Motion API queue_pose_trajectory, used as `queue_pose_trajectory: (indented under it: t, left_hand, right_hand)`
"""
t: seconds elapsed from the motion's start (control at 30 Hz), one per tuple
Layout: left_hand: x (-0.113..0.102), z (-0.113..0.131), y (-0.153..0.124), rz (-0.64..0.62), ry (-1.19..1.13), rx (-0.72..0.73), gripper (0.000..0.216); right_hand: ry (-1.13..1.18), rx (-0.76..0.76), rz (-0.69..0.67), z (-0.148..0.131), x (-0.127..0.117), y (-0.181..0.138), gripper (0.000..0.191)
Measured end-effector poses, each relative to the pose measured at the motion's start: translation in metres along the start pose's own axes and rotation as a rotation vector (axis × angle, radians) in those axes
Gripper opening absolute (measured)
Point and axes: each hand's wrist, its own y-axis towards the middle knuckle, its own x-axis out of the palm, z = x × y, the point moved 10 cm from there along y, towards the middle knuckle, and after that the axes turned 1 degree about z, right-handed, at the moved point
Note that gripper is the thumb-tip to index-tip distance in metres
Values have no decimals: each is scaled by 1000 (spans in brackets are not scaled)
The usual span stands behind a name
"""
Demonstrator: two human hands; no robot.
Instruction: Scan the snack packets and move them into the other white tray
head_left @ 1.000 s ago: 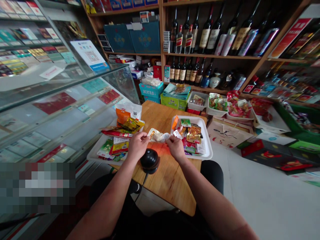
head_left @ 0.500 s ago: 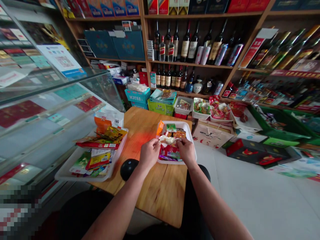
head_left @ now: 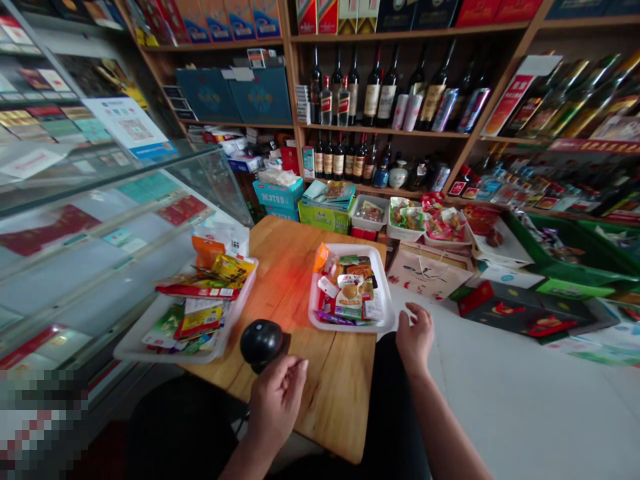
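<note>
Black scanner, a small domed unit, sat near the front edge of the wooden table, between two trays. The left hand lay on its near side, fingers curled inward. The palm faced away, so I could not tell whether they closed on anything. Nor could I tell whether they touched the scanner's base, since the hand covered that spot.

The right hand hung off the table's right side, just beside the near corner of the white tray. Its fingers were half spread and empty, apart from the rim. That tray held a heap of snack packets, overlapping so that the lower ones were mostly hidden and their print was too small to read.

A second tray on the left, also piled with packets, jutted past the table edge toward a glass case. Both forearms were cut off by the bottom of the view, and a pixelated patch masked the lower left corner. Bottles stood on shelves behind.
</note>
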Motion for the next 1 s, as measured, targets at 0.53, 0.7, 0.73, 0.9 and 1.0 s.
queue_pose_trajectory:
  t: [0.53, 0.7, 0.73, 0.9, 1.0]
  left_hand:
    - [-152, -189, -96, 232, 859, -185, 47]
    - [-197, -235, -79, 258, 767, -285, 61]
    - [-209, -249, -74, 264, 702, -353, 62]
    - [-225, -298, -65, 195, 89, -767, 48]
    - [-215, -278, -66, 189, -122, -735, 39]
  right_hand:
    - [-757, 123, -593, 38, 45, -52, 46]
    - [-784, 68, -611, 37, 46, -63, 52]
    - [-787, 67, -615, 37, 46, -64, 53]
    - [-795, 126, -629, 41, 46, -65, 55]
    - [-798, 157, -652, 45, 49, -64, 57]
